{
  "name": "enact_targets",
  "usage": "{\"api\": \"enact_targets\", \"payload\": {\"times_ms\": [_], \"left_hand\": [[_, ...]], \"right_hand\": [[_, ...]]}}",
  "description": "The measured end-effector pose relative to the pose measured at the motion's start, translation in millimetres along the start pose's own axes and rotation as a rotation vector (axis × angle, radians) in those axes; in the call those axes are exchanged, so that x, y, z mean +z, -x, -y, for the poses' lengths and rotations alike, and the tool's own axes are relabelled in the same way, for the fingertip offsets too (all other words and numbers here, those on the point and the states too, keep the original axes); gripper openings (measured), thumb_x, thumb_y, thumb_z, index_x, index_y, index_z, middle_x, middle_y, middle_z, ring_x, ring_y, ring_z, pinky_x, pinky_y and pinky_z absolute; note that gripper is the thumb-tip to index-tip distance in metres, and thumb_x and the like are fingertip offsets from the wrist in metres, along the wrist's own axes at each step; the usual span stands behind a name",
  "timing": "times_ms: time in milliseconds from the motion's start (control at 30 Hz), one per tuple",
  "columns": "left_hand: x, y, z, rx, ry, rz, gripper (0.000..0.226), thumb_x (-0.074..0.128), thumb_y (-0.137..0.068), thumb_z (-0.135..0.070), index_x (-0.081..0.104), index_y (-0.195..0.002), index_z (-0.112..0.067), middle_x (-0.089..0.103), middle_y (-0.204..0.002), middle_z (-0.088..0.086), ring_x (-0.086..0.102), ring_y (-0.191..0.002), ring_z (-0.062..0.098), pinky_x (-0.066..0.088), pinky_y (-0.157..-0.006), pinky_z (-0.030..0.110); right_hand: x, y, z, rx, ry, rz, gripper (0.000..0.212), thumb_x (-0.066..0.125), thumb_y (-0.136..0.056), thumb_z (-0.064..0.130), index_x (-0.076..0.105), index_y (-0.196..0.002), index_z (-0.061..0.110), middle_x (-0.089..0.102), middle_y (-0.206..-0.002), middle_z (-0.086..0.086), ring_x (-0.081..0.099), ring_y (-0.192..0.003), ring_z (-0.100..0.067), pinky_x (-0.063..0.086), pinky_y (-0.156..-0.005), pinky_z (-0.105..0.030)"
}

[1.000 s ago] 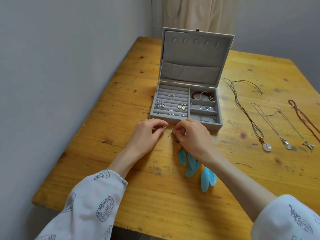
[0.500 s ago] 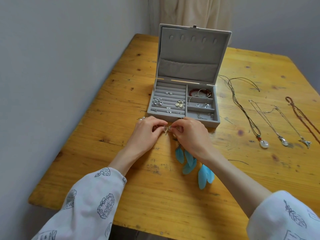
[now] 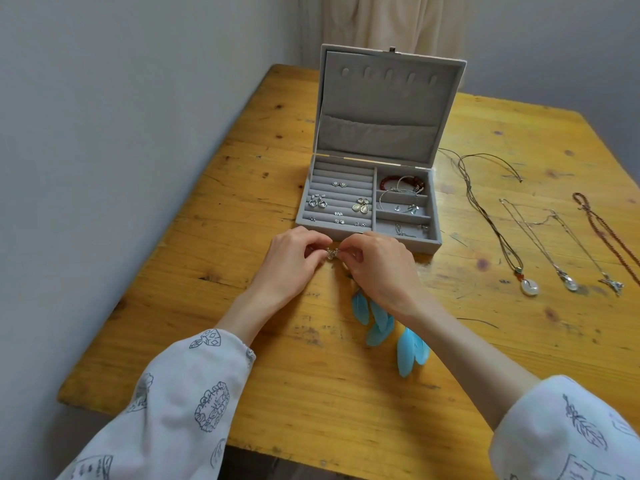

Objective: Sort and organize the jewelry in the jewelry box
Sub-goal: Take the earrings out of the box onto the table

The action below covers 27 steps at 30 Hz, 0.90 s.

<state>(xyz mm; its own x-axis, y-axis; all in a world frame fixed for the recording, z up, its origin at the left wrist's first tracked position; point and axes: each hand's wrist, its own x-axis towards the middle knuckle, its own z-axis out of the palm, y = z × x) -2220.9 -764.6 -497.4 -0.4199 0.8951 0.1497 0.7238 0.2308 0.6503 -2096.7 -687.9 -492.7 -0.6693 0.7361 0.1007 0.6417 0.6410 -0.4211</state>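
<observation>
A worn yellow wooden table stands against a pale wall, with a cream curtain hanging behind its far edge. An open grey jewelry box sits toward the far side of the table, lid upright.

Just in front of the box, the left hand and the right hand meet fingertip to fingertip. Both have fingers curled and pinch a small silver earring between them, held just above the tabletop and close to the box's front wall.

Inside the box, the left section of padded rows holds several pairs of small earrings; the right compartments hold a red bead bracelet and silver pieces. Blue feathers lie on the table in front of the box, partly hidden under the right wrist. To the right of the box, several necklaces lie stretched out side by side. Both arms wear white printed sleeves.
</observation>
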Motion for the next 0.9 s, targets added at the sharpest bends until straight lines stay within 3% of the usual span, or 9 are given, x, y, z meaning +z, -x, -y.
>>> {"api": "enact_targets", "payload": {"times_ms": [267,400,467,667,767,900], "left_hand": [[-18,2,5,0.005,0.021,-0.074,0.018,0.058,-0.087,-0.007,0.067,-0.103,-0.011,0.064,-0.099,-0.003,0.054,-0.087,0.005,0.037,-0.074,0.000],[-35,-3,20,-0.109,-0.006,-0.157,0.022,0.054,-0.088,-0.004,0.060,-0.108,-0.011,0.057,-0.098,-0.001,0.052,-0.087,0.009,0.045,-0.077,0.016],[-39,-7,28,-0.172,-0.048,-0.120,0.030,0.057,-0.087,-0.007,0.057,-0.117,-0.013,0.054,-0.102,0.000,0.051,-0.088,0.010,0.045,-0.082,0.024],[-33,-13,26,-0.189,-0.076,0.064,0.042,0.061,-0.087,-0.024,0.053,-0.127,-0.017,0.051,-0.115,0.002,0.048,-0.111,0.018,0.039,-0.098,0.031],[-30,-14,25,-0.187,-0.091,0.071,0.044,0.062,-0.086,-0.024,0.052,-0.128,-0.016,0.051,-0.119,0.004,0.047,-0.113,0.019,0.038,-0.099,0.032],[-27,-16,23,-0.179,-0.099,0.025,0.039,0.064,-0.084,-0.025,0.057,-0.120,-0.013,0.054,-0.114,0.006,0.049,-0.109,0.020,0.040,-0.097,0.033]], "right_hand": [[-3,3,-6,0.000,-0.004,0.004,0.021,0.052,-0.092,0.029,0.064,-0.108,0.023,0.066,-0.104,0.005,0.058,-0.099,-0.019,0.041,-0.073,-0.029],[-5,4,-7,-0.018,-0.038,-0.024,0.020,0.054,-0.091,0.030,0.066,-0.105,0.021,0.068,-0.098,0.005,0.060,-0.093,-0.017,0.043,-0.074,-0.029],[-5,3,-7,-0.030,-0.061,-0.052,0.019,0.055,-0.091,0.030,0.067,-0.100,0.020,0.069,-0.094,0.004,0.062,-0.089,-0.018,0.047,-0.074,-0.031],[-3,-5,1,-0.053,-0.070,-0.069,0.020,0.051,-0.092,0.028,0.067,-0.098,0.018,0.069,-0.093,0.002,0.062,-0.086,-0.019,0.049,-0.073,-0.033],[-2,-7,3,-0.076,-0.078,-0.089,0.020,0.050,-0.093,0.026,0.068,-0.096,0.016,0.069,-0.091,0.001,0.062,-0.083,-0.018,0.048,-0.070,-0.030],[-1,-11,2,-0.088,-0.085,-0.096,0.020,0.051,-0.092,0.024,0.068,-0.096,0.015,0.070,-0.092,0.000,0.064,-0.084,-0.020,0.052,-0.073,-0.037]]}}
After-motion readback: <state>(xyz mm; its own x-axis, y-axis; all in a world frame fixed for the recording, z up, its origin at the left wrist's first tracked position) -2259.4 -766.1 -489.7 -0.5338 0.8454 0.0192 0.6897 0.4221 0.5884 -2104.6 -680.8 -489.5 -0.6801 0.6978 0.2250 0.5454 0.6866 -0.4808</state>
